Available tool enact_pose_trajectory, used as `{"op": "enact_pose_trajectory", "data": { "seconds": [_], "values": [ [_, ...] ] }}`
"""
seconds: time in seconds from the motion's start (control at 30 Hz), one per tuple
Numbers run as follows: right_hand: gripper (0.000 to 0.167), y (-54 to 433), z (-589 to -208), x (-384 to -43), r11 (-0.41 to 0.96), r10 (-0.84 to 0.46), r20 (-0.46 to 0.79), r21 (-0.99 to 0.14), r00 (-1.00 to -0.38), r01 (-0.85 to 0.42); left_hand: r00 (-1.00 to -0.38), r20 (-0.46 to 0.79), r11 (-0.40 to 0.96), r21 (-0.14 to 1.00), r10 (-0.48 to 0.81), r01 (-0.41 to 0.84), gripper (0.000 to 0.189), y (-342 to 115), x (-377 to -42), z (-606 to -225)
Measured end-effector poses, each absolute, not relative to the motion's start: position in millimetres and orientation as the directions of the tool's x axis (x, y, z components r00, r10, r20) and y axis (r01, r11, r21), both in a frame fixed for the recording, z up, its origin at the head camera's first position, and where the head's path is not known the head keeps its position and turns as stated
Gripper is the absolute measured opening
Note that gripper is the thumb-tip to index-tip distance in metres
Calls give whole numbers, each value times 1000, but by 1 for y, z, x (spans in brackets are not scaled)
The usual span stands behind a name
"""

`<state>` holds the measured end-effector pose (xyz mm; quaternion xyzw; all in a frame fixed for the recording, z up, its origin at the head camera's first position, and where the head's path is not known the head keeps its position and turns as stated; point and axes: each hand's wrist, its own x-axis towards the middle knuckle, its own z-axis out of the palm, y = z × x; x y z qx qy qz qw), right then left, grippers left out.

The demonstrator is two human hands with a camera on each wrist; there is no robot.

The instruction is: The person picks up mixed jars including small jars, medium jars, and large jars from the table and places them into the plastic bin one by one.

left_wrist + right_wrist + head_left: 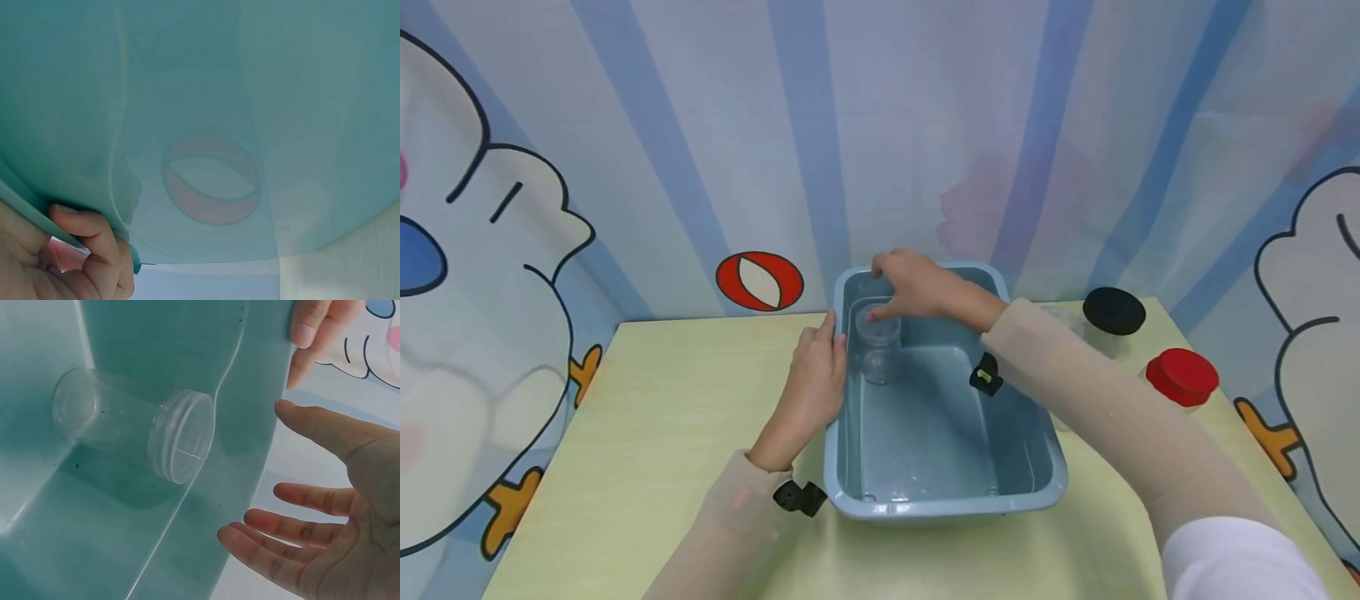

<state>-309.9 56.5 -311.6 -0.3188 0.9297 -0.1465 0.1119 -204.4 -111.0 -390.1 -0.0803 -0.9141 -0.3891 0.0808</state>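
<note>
A clear plastic jar [880, 364] with an open mouth and no lid stands in the far left part of a light blue plastic basin [943, 506]. Over the jar hovers my right hand [917, 286], its fingers spread. In the right wrist view there is a gap between this hand [331, 519] and the jar [119, 412]. My left hand [815, 375] holds the basin's left rim. The left wrist view shows its fingers [94, 231] curled at the rim.
To the right of the basin, on the pale yellow table [700, 400], stand a jar with a black lid [1114, 311] and one with a red lid [1182, 377]. Another clear container is partly hidden behind the right sleeve. A striped cartoon curtain [895, 125] hangs behind.
</note>
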Motion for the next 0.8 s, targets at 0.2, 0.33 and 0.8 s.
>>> {"op": "enact_pose_trajectory", "data": {
  "seconds": [0.2,0.33,0.8],
  "values": [
    [64,62,-304,-308,732,-643,-81,-358,-762,-580,-975,207,680,703,84,208,52,-111,-204,-390],
    [62,67,-298,-306,715,-650,-59,-385,-758,-584,-974,211,676,706,84,211,52,-111,-205,-391],
    [59,92,-276,-300,699,-632,-22,-448,-774,-558,-972,224,667,713,76,217,51,-111,-204,-391]
  ]
}}
